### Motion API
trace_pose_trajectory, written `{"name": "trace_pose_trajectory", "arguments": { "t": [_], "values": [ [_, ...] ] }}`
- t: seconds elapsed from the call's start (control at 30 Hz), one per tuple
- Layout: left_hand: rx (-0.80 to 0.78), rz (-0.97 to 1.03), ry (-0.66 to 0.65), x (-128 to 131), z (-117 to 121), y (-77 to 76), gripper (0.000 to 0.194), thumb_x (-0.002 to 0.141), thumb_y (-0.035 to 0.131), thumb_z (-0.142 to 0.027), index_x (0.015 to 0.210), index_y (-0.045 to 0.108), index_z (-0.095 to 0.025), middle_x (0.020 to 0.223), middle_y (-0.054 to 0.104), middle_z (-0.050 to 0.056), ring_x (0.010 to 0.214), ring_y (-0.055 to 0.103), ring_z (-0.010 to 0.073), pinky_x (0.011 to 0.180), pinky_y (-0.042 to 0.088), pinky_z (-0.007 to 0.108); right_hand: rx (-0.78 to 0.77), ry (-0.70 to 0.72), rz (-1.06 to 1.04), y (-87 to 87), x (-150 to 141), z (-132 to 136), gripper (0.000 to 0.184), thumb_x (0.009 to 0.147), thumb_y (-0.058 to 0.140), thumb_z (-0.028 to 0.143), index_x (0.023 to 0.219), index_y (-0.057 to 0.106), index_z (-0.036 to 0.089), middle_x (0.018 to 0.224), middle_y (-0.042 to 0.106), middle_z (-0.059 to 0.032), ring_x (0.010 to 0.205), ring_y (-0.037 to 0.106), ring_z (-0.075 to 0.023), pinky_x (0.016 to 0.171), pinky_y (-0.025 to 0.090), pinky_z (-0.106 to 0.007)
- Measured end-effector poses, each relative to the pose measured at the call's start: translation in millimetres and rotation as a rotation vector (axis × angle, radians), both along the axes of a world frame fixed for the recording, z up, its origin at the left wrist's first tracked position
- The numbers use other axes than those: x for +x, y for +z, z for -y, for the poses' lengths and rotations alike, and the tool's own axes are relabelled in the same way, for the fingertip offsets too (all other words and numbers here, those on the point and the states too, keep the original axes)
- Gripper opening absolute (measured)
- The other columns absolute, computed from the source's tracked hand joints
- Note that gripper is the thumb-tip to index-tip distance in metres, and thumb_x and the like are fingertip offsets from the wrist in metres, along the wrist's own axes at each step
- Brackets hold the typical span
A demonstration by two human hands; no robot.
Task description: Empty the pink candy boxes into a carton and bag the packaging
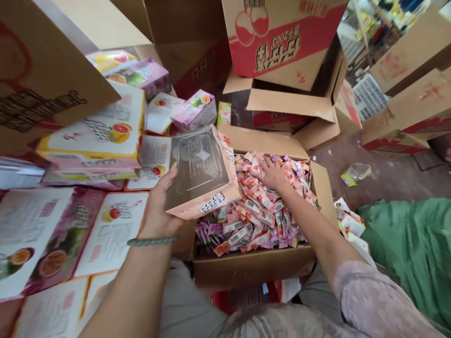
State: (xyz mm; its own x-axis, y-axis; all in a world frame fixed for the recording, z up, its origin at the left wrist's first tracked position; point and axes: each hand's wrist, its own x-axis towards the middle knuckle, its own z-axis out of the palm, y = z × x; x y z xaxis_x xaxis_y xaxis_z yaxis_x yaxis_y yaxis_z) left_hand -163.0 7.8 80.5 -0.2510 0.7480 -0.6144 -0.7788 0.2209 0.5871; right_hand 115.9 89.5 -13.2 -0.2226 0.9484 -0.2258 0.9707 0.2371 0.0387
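My left hand grips the near edge of a pink retail box with a clear plastic window, tilted over the corner of an open cardboard carton. A green bracelet sits on that wrist. The carton is full of small pink, red and purple sachets. My right hand reaches into the far side of the pile, palm down, fingers spread over the sachets. Whether it holds any sachets is hidden.
Stacks of printed fruit-picture boxes lie on the left. Purple boxes sit behind them. Large brown cartons stand at the back and right. A green cloth lies at the right, with loose packets on the floor.
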Motion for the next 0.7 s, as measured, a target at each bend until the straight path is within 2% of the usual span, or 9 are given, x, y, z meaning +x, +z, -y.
{"name": "trace_pose_trajectory", "arguments": {
  "t": [0.1, 0.2, 0.27, 0.37, 0.43, 0.5, 0.6, 0.7],
  "values": [
    [-0.162, -0.080, -0.005, 3.9, 1.0, 0.7, 0.023, 0.101, 0.054, -0.017, 0.094, 0.075, -0.012, 0.084, 0.081, 0.004, 0.081, 0.079, 0.0196, 0.100, 0.064, 0.038, 0.020, -0.071, -0.021, -10.2, -0.2, 11.1, 0.080, 0.102, 0.025, 0.079, 0.164, 0.041, 0.031, 0.159, 0.052, -0.0162, 0.141, 0.044, -0.0473, 0.111, 0.037, -0.076],
    [-0.173, -0.155, 0.006, 9.0, 0.6, 0.4, 0.026, 0.101, 0.052, -0.016, 0.089, 0.075, -0.014, 0.085, 0.081, 0.001, 0.089, 0.079, 0.0193, 0.104, 0.062, 0.036, 0.036, -0.080, -0.014, -24.7, -4.5, 6.7, 0.075, 0.104, 0.026, 0.075, 0.161, 0.047, 0.031, 0.146, 0.060, -0.0180, 0.136, 0.048, -0.0467, 0.109, 0.039, -0.076],
    [-0.149, -0.187, 0.002, 13.3, -1.0, -0.3, 0.024, 0.100, 0.055, -0.020, 0.089, 0.077, -0.017, 0.089, 0.082, 0.000, 0.097, 0.078, 0.0206, 0.108, 0.060, 0.036, 0.047, -0.082, 0.003, -36.0, -6.4, -0.7, 0.069, 0.106, 0.028, 0.069, 0.161, 0.047, 0.031, 0.147, 0.058, -0.0185, 0.138, 0.046, -0.0472, 0.110, 0.036, -0.078],
    [-0.116, -0.215, -0.054, 18.2, -4.8, -2.8, 0.025, 0.100, 0.056, -0.024, 0.089, 0.078, -0.019, 0.091, 0.082, -0.002, 0.106, 0.076, 0.0214, 0.113, 0.057, 0.037, 0.030, -0.081, 0.009, -49.1, -6.0, -11.7, 0.058, 0.110, 0.029, 0.051, 0.164, 0.041, 0.033, 0.156, 0.050, -0.0186, 0.143, 0.041, -0.0452, 0.114, 0.028, -0.080],
    [-0.004, -0.231, -0.064, 17.5, -6.3, -6.2, 0.030, 0.101, 0.052, -0.023, 0.088, 0.078, -0.018, 0.092, 0.082, -0.001, 0.107, 0.076, 0.0202, 0.116, 0.054, 0.037, -0.004, -0.076, -0.006, -53.4, -2.5, -17.1, 0.057, 0.110, 0.029, 0.037, 0.166, 0.037, 0.034, 0.157, 0.047, -0.0190, 0.144, 0.041, -0.0423, 0.117, 0.025, -0.079],
    [0.183, -0.216, -0.053, 11.6, -5.5, -10.3, 0.033, 0.103, 0.046, -0.022, 0.091, 0.077, -0.016, 0.096, 0.082, 0.001, 0.108, 0.075, 0.0198, 0.119, 0.051, 0.039, -0.026, -0.074, -0.041, -54.6, 4.6, -20.9, 0.058, 0.109, 0.031, 0.032, 0.167, 0.035, 0.032, 0.155, 0.049, -0.0195, 0.145, 0.041, -0.0405, 0.119, 0.023, -0.078],
    [0.455, -0.159, -0.046, -5.1, 0.1, -13.9, 0.032, 0.103, 0.046, -0.022, 0.098, 0.076, -0.013, 0.105, 0.081, 0.006, 0.115, 0.073, 0.0225, 0.123, 0.046, 0.043, -0.042, -0.085, -0.166, -50.7, 21.9, -26.2, 0.061, 0.108, 0.038, 0.040, 0.168, 0.033, 0.029, 0.157, 0.049, -0.0188, 0.147, 0.040, -0.0420, 0.119, 0.022, -0.079],
    [0.586, -0.127, -0.027, -21.3, 7.7, -10.8, 0.025, 0.100, 0.052, -0.021, 0.103, 0.075, -0.011, 0.111, 0.080, 0.007, 0.122, 0.069, 0.0224, 0.125, 0.043, 0.042, -0.062, -0.060, -0.332, -32.9, 44.0, -30.0, 0.071, 0.103, 0.046, 0.048, 0.169, 0.030, 0.026, 0.162, 0.045, -0.0163, 0.150, 0.040, -0.0403, 0.121, 0.029, -0.072]
  ]
}}
